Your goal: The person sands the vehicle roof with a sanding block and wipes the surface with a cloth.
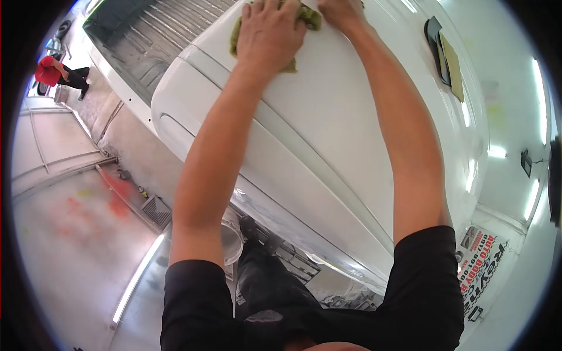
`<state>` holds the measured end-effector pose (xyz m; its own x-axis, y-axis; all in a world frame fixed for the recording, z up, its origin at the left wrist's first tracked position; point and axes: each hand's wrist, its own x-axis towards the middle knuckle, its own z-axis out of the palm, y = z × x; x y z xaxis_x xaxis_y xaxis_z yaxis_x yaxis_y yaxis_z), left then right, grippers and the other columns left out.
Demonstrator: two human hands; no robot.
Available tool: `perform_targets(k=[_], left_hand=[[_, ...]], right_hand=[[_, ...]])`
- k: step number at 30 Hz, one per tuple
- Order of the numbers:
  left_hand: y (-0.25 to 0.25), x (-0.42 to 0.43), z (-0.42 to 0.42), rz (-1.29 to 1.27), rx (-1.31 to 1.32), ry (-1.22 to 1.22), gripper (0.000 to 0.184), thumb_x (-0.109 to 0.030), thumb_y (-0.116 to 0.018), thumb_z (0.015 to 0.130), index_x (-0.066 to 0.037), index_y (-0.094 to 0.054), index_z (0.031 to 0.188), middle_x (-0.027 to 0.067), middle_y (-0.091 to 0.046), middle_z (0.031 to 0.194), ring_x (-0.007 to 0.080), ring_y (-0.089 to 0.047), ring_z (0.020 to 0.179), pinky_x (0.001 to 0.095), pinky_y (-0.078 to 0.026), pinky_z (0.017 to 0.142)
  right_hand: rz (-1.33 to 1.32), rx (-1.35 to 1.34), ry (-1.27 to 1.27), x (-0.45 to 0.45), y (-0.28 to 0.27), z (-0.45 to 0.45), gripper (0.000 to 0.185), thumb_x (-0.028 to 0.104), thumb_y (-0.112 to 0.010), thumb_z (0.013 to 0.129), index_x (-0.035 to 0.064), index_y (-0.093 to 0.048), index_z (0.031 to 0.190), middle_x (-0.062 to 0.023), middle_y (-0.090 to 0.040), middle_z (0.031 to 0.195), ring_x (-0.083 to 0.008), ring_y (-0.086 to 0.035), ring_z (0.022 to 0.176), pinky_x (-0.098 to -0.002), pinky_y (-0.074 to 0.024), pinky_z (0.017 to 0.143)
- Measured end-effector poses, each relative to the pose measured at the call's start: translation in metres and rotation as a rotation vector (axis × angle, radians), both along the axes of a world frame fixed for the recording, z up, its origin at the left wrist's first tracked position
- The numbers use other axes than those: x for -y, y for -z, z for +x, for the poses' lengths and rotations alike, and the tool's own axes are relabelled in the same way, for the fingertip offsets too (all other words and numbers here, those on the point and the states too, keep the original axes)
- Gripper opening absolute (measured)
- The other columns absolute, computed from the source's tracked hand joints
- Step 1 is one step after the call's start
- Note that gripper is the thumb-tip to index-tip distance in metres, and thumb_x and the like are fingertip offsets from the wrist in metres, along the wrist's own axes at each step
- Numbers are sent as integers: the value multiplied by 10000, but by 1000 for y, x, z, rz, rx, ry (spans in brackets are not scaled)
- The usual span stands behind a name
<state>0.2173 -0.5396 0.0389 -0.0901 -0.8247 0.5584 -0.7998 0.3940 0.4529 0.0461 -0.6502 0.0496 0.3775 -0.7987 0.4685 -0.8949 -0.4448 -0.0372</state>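
A green cloth [309, 16] lies bunched on the white painted vehicle roof [328, 111] at the top of the view. My left hand [271, 35] presses down on the cloth, its fingers bent over it, with cloth showing on both sides. To the right, my right hand [344, 14] rests closed at the frame's top edge, on or close to the same surface. A bit of green shows beside it, but what its fingers hold is hidden.
A dark pad [436, 50] and an olive sheet [452, 67] lie on the roof at right. The ribbed truck bed [158, 29] is upper left. A person in red [51, 71] is far left. A bucket [232, 238] stands below the vehicle's side.
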Motion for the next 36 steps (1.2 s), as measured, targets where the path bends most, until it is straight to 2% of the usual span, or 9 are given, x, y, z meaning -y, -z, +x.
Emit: perform_targets(k=[7, 14, 15, 23, 27, 28, 30, 33, 36], left_hand=[[1, 0, -1, -11, -27, -6, 411, -192, -647, 968, 16, -626, 1322, 216, -587, 1354, 392, -519, 1331, 525, -359, 1206], [-4, -2, -2, 27, -65, -6, 389, -189, -658, 935, 6, -645, 1271, 201, -605, 1341, 401, -537, 1280, 503, -401, 1146], [-3, -2, -2, 9, -47, -25, 380, -189, -659, 931, 0, -649, 1259, 197, -609, 1326, 401, -540, 1268, 500, -405, 1135], [3, 5, -2, -59, -64, -69, 409, -178, -673, 903, -10, -654, 1275, 200, -616, 1262, 389, -550, 1238, 483, -412, 1121], [1, 3, -3, -41, -55, -59, 429, -179, -671, 913, -4, -648, 1304, 210, -616, 1280, 393, -548, 1241, 482, -413, 1124], [2, 1, -2, -44, -56, -59, 420, -182, -668, 918, -3, -650, 1298, 210, -618, 1284, 394, -548, 1240, 482, -412, 1125], [4, 2, 0, -54, -79, -56, 404, -188, -661, 928, -1, -654, 1285, 210, -623, 1293, 394, -549, 1239, 483, -410, 1127], [-6, -3, 1, 109, -24, -52, 385, -173, -668, 922, 1, -658, 1265, 200, -613, 1320, 385, -551, 1237, 486, -418, 1112], [-3, -1, 1, 27, -72, -19, 383, -167, -668, 922, 0, -658, 1266, 199, -606, 1332, 384, -550, 1235, 485, -416, 1112]], right_hand=[[-30, 3, -48, -200, -2, -168, 321, 30, -677, 905, 107, -787, 1197, -127, -680, 1103, -336, -633, 1049, -459, -495, 981], [199, 22, -91, -25, 1, -20, 287, 72, -611, 981, 135, -779, 1205, -133, -670, 1068, -352, -632, 1028, -437, -512, 926], [86, 46, -85, -31, -13, 4, 231, 148, -565, 966, 106, -744, 1106, -219, -646, 1122, -433, -606, 1085, -531, -506, 946], [19, 112, -32, -196, -2, -153, 292, 29, -683, 897, 104, -799, 1155, -145, -687, 1054, -349, -646, 1002, -484, -507, 932], [-100, 4, -153, -91, 5, -74, 279, 13, -636, 883, 94, -772, 1112, -145, -703, 1100, -359, -651, 984, -488, -517, 832], [-5, 3, -152, -62, 6, -46, 371, 61, -654, 947, 140, -737, 1299, -138, -690, 1106, -350, -633, 1042, -457, -510, 922], [62, 52, -49, -45, -5, 1, 226, 101, -547, 965, 89, -738, 1085, -202, -659, 1098, -412, -613, 1083, -523, -506, 943], [57, 85, -213, -87, -3, -54, 363, 78, -655, 965, 163, -735, 1309, -125, -698, 1144, -340, -638, 1087, -456, -514, 957], [-78, 29, -77, -196, 1, -157, 336, 16, -700, 910, 92, -768, 1231, -124, -719, 1152, -341, -665, 1043, -467, -532, 949]])
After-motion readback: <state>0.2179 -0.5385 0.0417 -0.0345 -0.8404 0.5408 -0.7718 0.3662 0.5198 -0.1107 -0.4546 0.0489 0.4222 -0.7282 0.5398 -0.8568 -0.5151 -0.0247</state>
